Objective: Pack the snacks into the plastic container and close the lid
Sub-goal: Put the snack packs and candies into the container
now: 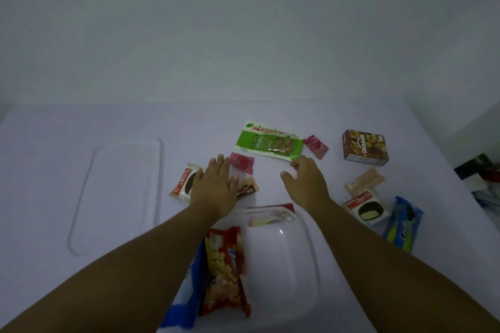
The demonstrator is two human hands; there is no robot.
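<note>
Mid-desk, just past right hand [304, 181]: green nut bar [270, 143], long axis left-right, nearest; fingers loosely curled, empty; left hand [216, 184] flat on small packets [244, 186], fingers straight.

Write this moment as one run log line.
left hand: flat on snacks | right hand: reaching nuts pack | container: partly filled | lid: off

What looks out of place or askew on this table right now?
Nothing spilled or damaged. The red snack bag stands tilted inside the clear container, and the lid lies apart to the left. Other snacks lie scattered.
</note>
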